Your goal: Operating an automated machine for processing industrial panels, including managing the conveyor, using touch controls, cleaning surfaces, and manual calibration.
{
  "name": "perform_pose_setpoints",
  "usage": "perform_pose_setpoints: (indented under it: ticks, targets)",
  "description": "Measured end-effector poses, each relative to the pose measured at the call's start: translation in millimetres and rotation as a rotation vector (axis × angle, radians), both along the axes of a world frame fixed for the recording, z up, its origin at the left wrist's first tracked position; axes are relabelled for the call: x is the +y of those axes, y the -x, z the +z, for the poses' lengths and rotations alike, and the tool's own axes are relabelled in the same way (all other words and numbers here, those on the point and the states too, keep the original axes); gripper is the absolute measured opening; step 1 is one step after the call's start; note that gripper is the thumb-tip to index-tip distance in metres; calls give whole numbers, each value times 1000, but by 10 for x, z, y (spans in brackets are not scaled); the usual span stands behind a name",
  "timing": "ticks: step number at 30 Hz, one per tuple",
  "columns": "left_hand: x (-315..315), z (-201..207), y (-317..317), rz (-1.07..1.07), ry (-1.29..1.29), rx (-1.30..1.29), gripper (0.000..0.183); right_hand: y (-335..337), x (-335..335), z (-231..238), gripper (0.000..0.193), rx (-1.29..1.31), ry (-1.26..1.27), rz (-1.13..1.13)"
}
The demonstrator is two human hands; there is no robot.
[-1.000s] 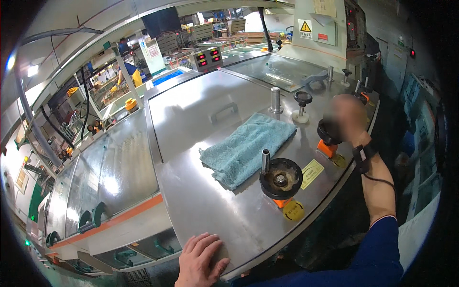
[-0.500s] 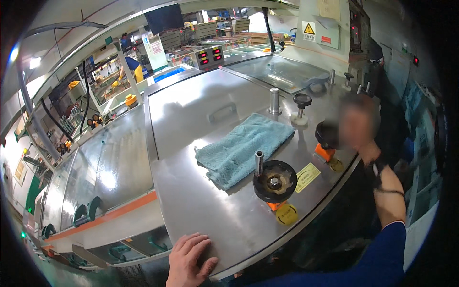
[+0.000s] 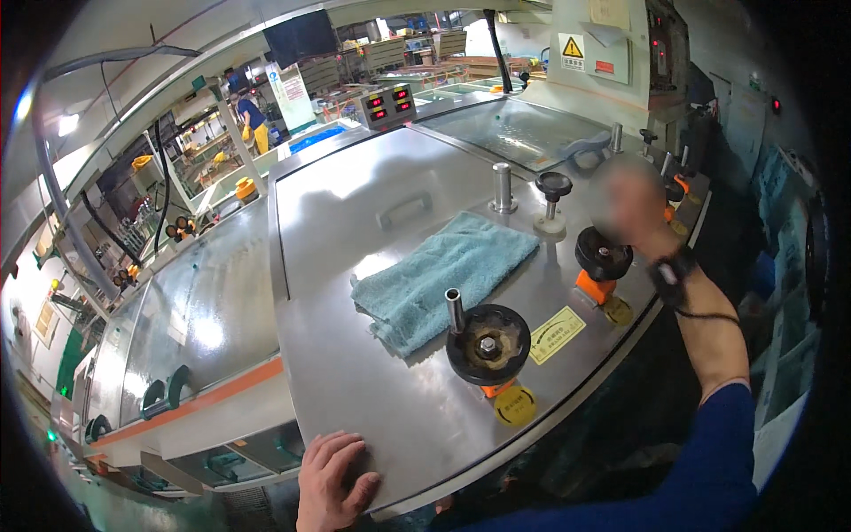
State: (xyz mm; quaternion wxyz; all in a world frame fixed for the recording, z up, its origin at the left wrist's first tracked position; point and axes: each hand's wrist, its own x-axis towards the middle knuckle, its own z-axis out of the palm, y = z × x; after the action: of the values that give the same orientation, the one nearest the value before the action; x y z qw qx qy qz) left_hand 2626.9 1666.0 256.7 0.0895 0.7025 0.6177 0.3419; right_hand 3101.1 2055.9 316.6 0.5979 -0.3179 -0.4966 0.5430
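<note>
My left hand (image 3: 334, 479) lies on the near left corner of a steel machine top (image 3: 381, 408), fingers stretched out and holding nothing. My right hand (image 3: 631, 202) is at the far side of a black handwheel (image 3: 605, 254) with an orange base. A blur covers its fingers, so I cannot tell whether they grip the wheel's handle. A second black handwheel (image 3: 488, 346), with an upright metal handle (image 3: 455, 309), stands nearer, between my hands. Beside it a folded light blue towel (image 3: 443, 279) is spread on the steel.
A black knob (image 3: 551, 186) and a metal post (image 3: 503, 188) rise beyond the towel. Behind stands a display box (image 3: 386, 107) with red digits. Glass-covered sections (image 3: 199, 301) run along the left. A person (image 3: 253, 120) is in the background.
My right hand has moved left and away, from the right side of the farther handwheel to its far side. My left hand stays on the steel corner. The view has shifted slightly.
</note>
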Motion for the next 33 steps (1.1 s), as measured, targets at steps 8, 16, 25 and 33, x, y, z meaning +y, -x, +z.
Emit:
perform_pose_setpoints:
  ticks: [8, 16, 25, 33]
  targets:
    - [-131, -196, 50, 200, 7, 37, 38, 540, -515, -89, 22, -434, -392, -130]
    - [-60, -162, -37, 295, 64, -98, 41, 277, -537, 63, 22, -38, 16, 21]
    - [-52, -200, 16, 285, 65, -103, 42, 281, -609, -32, 22, 30, -94, -47]
    - [-62, -202, 49, 256, 63, -113, 41, 372, -511, 46, 24, -43, -45, -191]
